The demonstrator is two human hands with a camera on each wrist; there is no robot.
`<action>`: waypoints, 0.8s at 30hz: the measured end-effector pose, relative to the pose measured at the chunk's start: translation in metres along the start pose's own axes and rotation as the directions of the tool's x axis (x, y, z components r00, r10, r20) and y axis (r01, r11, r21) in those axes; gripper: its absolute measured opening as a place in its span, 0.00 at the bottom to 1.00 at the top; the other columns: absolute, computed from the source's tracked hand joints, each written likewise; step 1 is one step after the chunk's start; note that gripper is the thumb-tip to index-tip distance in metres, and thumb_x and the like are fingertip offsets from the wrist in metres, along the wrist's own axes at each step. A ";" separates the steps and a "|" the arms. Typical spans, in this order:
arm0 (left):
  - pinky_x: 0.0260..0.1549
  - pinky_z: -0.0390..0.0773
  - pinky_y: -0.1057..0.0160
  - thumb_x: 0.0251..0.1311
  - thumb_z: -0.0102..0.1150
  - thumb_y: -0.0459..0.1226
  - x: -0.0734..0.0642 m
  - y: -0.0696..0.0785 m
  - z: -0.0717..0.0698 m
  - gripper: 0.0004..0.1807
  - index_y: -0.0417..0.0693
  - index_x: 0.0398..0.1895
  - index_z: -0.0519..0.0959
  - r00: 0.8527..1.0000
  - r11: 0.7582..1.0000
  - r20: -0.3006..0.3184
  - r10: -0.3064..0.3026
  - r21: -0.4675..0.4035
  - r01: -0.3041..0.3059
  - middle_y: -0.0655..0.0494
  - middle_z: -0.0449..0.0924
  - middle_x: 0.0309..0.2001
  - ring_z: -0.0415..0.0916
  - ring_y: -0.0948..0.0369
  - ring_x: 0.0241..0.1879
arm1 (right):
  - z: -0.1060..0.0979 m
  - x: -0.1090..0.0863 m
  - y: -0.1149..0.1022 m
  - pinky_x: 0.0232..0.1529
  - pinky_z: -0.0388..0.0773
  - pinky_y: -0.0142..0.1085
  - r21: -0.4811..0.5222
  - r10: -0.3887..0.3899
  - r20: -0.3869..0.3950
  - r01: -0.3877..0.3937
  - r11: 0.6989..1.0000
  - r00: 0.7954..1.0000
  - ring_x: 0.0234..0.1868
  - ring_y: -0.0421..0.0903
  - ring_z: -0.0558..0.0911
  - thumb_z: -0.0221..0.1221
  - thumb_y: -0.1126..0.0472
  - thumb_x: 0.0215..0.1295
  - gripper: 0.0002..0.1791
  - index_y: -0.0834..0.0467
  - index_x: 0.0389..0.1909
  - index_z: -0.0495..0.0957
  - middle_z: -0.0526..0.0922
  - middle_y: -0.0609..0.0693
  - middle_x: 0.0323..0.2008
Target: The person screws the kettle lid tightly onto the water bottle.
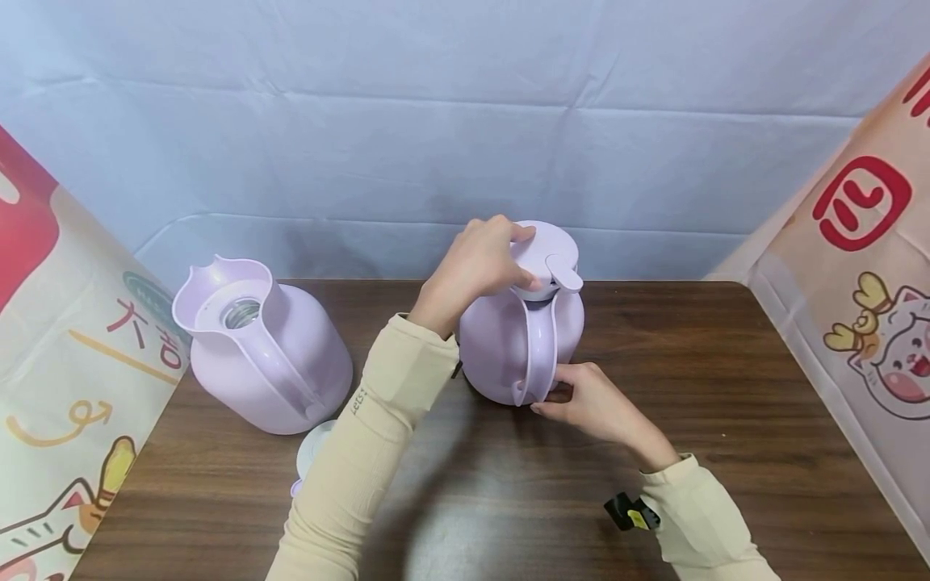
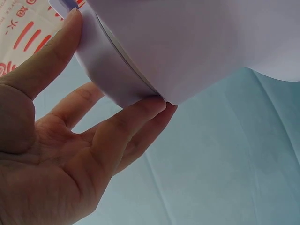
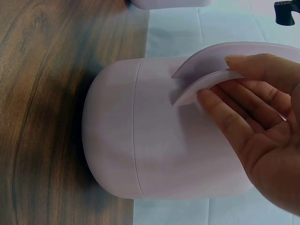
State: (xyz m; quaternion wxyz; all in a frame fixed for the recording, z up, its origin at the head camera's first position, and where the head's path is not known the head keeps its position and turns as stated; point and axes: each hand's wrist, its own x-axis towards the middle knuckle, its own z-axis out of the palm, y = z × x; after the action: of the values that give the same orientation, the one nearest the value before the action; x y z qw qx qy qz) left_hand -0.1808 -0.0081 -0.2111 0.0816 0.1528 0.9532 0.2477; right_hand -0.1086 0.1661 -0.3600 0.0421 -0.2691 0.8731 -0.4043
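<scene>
Work at two insulated jugs noted. A pale-lilac, round-bodied jug with a smooth, plastic-looking shell [image 1: 483, 347] is stood upright on the dark-brown wood-grain table [image 1: 726, 387], near its far edge. Its mouth is covered by a pale-lilac, disc-shaped lid with a smooth, plastic-looking surface [image 1: 546, 246], from which a short lilac lever [image 1: 564, 274] projects toward the near side. A thin seam is seen between lid and body; whether the lid is fully seated or locked cannot be told.

A second pale-lilac jug of like shape [image 1: 316, 347] is stood to the left, well apart, its mouth uncovered and a clear, ribbed inner neck [image 1: 242, 313] exposed. Just beside it, a pale round piece with a lilac tab [image 1: 312, 448] is partly hidden by the cream left sleeve [image 1: 378, 428]; it is judged to be the matching lid. Progress as judged: one jug covered, its fit unconfirmed; the other left uncovered.

Hands: the lid is grasped at its rim by the left hand [image 1: 472, 258], the thumb laid on one side and the curved fingers spread along the other, fingertips at the seam. The lower part of the curved lilac handle [image 1: 541, 347] is pinched between thumb and forefinger of the right hand [image 1: 596, 403], the grip being partial rather than a full wrap.
</scene>
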 end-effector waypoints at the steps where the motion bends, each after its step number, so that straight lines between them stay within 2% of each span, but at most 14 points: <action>1: 0.42 0.67 0.65 0.43 0.71 0.43 0.000 0.000 0.000 0.38 0.56 0.62 0.68 1.000 1.000 0.000 0.002 0.001 -0.002 0.58 0.69 0.60 0.66 0.57 0.55 | 0.000 0.000 0.000 0.33 0.76 0.31 0.003 0.005 0.003 -0.005 1.000 1.000 0.32 0.37 0.78 0.66 0.68 0.47 0.11 0.59 0.35 0.81 0.82 0.46 0.30; 6: 0.42 0.67 0.65 0.43 0.71 0.43 0.000 -0.002 0.001 0.37 0.57 0.61 0.69 1.000 1.000 -0.009 0.008 -0.002 -0.008 0.58 0.69 0.59 0.67 0.57 0.53 | 0.000 0.001 -0.001 0.34 0.76 0.32 0.024 0.016 0.017 -0.016 1.000 1.000 0.34 0.40 0.80 0.65 0.68 0.48 0.11 0.59 0.36 0.81 0.83 0.47 0.32; 12: 0.47 0.67 0.62 0.44 0.70 0.41 0.001 -0.003 0.002 0.37 0.55 0.62 0.69 1.000 0.999 0.008 0.024 0.028 -0.025 0.57 0.69 0.60 0.65 0.54 0.56 | 0.000 0.000 0.000 0.34 0.77 0.32 0.039 0.010 0.016 -0.010 0.999 1.000 0.34 0.42 0.80 0.65 0.68 0.49 0.11 0.60 0.36 0.81 0.83 0.48 0.32; 24: 0.52 0.65 0.61 0.45 0.70 0.42 -0.001 -0.007 0.000 0.37 0.51 0.62 0.68 0.999 0.999 0.010 0.040 0.022 -0.040 0.55 0.70 0.59 0.64 0.55 0.57 | -0.001 -0.001 -0.001 0.34 0.77 0.33 0.009 0.007 0.009 -0.007 1.000 1.000 0.34 0.41 0.80 0.66 0.68 0.48 0.11 0.60 0.35 0.81 0.83 0.48 0.31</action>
State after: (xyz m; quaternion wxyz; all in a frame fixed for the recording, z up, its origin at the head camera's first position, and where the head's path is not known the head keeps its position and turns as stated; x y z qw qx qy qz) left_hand -0.1820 -0.0139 -0.2144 0.0793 0.1739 0.9522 0.2381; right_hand -0.1077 0.1663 -0.3585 0.0485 -0.2677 0.8721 -0.4067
